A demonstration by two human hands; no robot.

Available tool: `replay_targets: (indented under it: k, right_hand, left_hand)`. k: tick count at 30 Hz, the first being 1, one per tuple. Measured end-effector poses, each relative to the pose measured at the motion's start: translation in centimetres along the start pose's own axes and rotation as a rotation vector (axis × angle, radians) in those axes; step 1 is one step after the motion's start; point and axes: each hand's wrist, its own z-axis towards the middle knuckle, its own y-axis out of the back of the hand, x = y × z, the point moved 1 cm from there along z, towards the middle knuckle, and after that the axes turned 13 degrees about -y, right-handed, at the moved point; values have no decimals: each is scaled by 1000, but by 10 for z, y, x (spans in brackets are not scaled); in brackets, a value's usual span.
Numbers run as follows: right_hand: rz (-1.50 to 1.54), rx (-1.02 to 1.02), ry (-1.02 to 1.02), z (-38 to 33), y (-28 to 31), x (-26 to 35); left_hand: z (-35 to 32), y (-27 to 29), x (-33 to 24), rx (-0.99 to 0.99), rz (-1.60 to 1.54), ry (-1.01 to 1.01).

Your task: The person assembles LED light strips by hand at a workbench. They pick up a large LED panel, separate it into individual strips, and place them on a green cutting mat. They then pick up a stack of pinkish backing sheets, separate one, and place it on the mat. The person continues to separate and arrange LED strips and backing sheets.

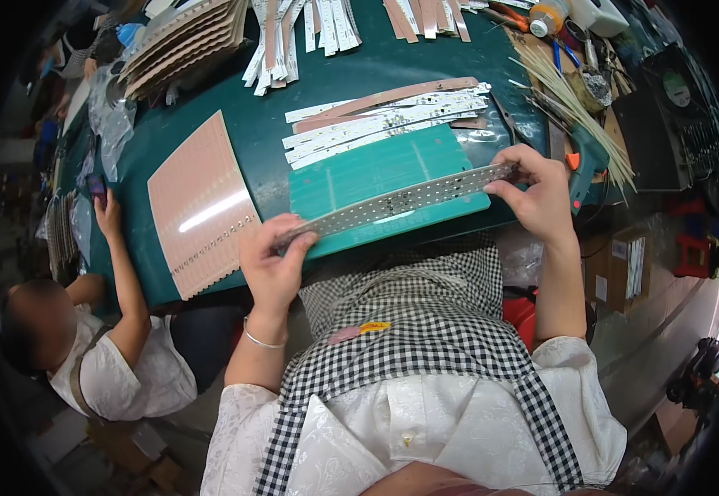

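Along the near edge of the worktop (270, 136): perforated strip (401, 201) held at both ends.
Left hand (273, 258) is closed in a pinch on the strip's left end, right hand (533, 192) likewise on its right; the strip spans over a green board (376, 161). Step in hand appears to be positioning or checking the strip; the next move calls for even control at both ends. Surface dark green, glossy; pink ribbed panel (202, 190) left of the board, loose strips (425, 103) at its far edge. Co-worker (132, 376) beside the worktop's left end; carton (611, 269) off its right.
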Motion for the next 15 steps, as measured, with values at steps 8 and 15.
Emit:
replay_targets:
  k: [8, 15]
  right_hand:
    - [4, -263, 196, -17, -17, -7]
    - [2, -321, 186, -20, -24, -6]
  left_hand:
    - [-7, -18, 11, -109, 67, -533]
    - [-5, -21, 7, -98, 178, -580]
